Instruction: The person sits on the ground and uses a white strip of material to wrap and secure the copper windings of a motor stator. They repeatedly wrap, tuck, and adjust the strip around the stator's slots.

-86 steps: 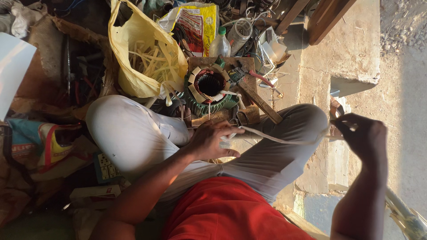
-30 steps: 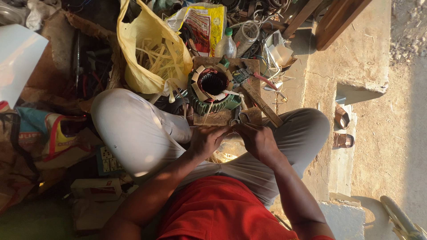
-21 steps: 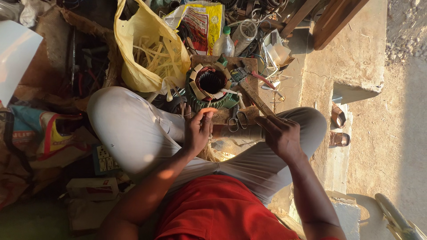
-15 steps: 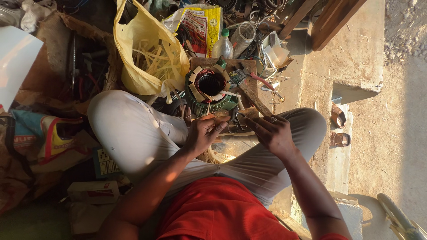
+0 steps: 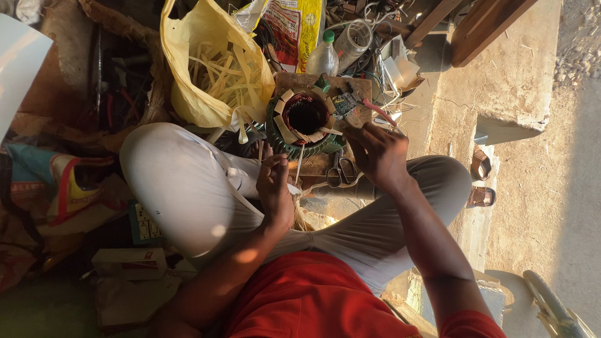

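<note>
Nearest the camera, a red shirt [image 5: 313, 294] fills the six o'clock edge, with crossed legs in pale trousers [image 5: 181, 188] spreading toward nine and three o'clock. Just above the knees, the left hand [image 5: 275, 188] has its fingers curled around a thin pale strip [image 5: 299, 166] that runs up toward the work. At about two o'clock from it, the right hand [image 5: 379, 153] hangs with fingers bent downward; whether they pinch anything cannot be told. Scissors [image 5: 341, 172] lie between the two hands. Just beyond, toward twelve o'clock, sits a green motor stator [image 5: 303, 122] with pale insulation slips standing in its slots, resting on a wooden board [image 5: 350, 87]. Farther, at eleven o'clock, a yellow plastic bag [image 5: 206, 69] holds more pale strips. A clear plastic bottle [image 5: 324, 56] stands at twelve.
</note>
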